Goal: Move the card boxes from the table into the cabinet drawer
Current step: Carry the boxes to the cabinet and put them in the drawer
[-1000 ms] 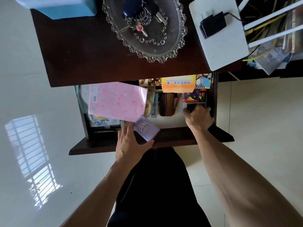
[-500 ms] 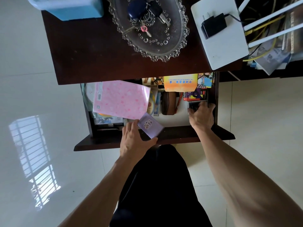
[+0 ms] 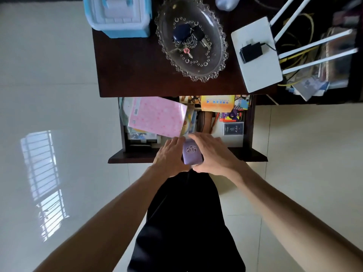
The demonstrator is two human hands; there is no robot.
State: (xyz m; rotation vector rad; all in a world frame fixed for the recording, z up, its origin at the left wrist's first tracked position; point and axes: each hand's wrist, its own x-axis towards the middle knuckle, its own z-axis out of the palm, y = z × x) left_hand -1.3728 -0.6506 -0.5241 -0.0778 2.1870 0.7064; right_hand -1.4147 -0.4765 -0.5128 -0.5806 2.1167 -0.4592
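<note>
A small purple card box [image 3: 191, 155] with a white crown mark is held over the front edge of the open drawer [image 3: 253, 157]. My left hand [image 3: 170, 156] grips its left side and my right hand [image 3: 212, 154] closes on its right side and top. A dark blue card box [image 3: 233, 128] lies flat in the drawer's right part, free of both hands. The dark wooden table top [image 3: 137, 75] sits above the drawer.
The drawer also holds a pink dotted packet [image 3: 157, 118], an orange box [image 3: 217, 103], a brown case [image 3: 205, 121] and papers. On the table stand a glass dish with keys [image 3: 191, 39], a blue-and-white bin [image 3: 117, 15] and a white router [image 3: 255, 55]. Glossy tiled floor surrounds the cabinet.
My right hand left the dark blue card box in the drawer's right part and came left onto the purple box. The purple box turned more upright between both hands.
</note>
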